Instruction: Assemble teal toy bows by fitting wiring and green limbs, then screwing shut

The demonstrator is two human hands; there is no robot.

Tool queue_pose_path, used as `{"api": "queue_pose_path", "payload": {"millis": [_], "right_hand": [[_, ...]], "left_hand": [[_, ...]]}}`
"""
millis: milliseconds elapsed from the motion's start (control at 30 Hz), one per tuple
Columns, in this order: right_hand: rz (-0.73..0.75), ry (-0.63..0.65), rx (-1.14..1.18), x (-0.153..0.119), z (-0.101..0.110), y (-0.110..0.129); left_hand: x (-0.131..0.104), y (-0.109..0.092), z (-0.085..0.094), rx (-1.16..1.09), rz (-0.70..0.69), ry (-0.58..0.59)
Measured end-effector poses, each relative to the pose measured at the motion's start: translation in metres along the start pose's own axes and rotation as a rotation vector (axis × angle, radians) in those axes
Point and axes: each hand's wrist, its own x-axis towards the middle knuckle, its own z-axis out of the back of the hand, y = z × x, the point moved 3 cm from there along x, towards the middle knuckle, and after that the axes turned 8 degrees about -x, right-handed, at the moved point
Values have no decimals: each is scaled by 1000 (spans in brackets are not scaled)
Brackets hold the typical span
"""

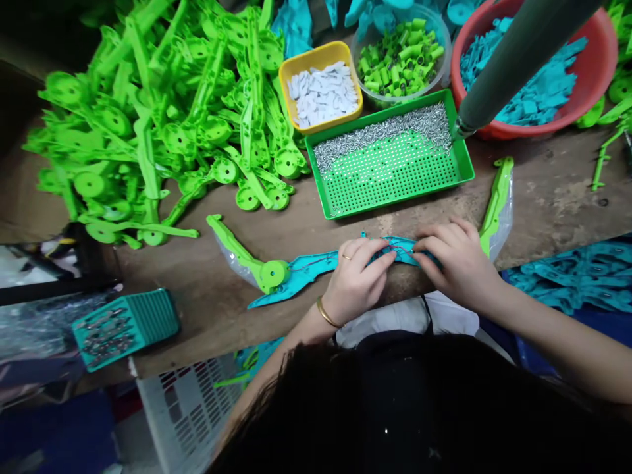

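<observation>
A long blue plastic shell [316, 263] lies across the table edge in front of me, with a green arm [274, 275] at its left end and another green arm [495, 210] at the right. Clear film hangs along both green arms. A thin reddish wire [402, 248] runs inside the shell. My left hand [358, 276], with a ring and a bracelet, rests on the shell's middle, its thumb and fingers closed on the wire. Just to the right, my right hand [451, 260] pinches the same wire at the shell. The fingertips partly hide the wire.
Behind the shell stands a green perforated tray [390, 197] of small screws. Beyond it are a yellow tub [291, 112] of white pieces, a clear bowl and a red basin [609, 52]. Green parts [148, 125] pile up left. A dark pole [518, 66] slants into the tray.
</observation>
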Motion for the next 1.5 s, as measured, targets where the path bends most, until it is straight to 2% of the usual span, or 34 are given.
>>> {"api": "queue_pose_path", "payload": {"millis": [200, 400, 600, 667, 767, 933, 1100, 1200, 1333, 1500], "right_hand": [[203, -51, -74, -9, -4, 8], [239, -94, -148, -3, -11, 10], [226, -6, -174, -2, -6, 9], [236, 18, -163, -1, -5, 9], [254, -13, -151, 3, -5, 11], [257, 25, -156, 9, -9, 11], [282, -66, -131, 20, -6, 11], [296, -87, -167, 26, -8, 10], [309, -66, -192, 29, -9, 10], [339, -150, -104, 33, -4, 30]], "left_hand": [[-14, -10, -8, 161, -6, -81], [-17, -13, -17, 249, 64, -88], [-25, -11, -17, 191, 167, -107], [-27, -11, -17, 260, 166, -110], [-28, -12, -18, 343, 162, -85], [-32, -14, -17, 331, 158, -100], [-48, -21, -8, 285, 153, -228], [-63, -21, 6, 279, 226, -373], [-87, -11, 27, 335, 343, -572], [-96, 4, 39, 381, 443, -582]]}}
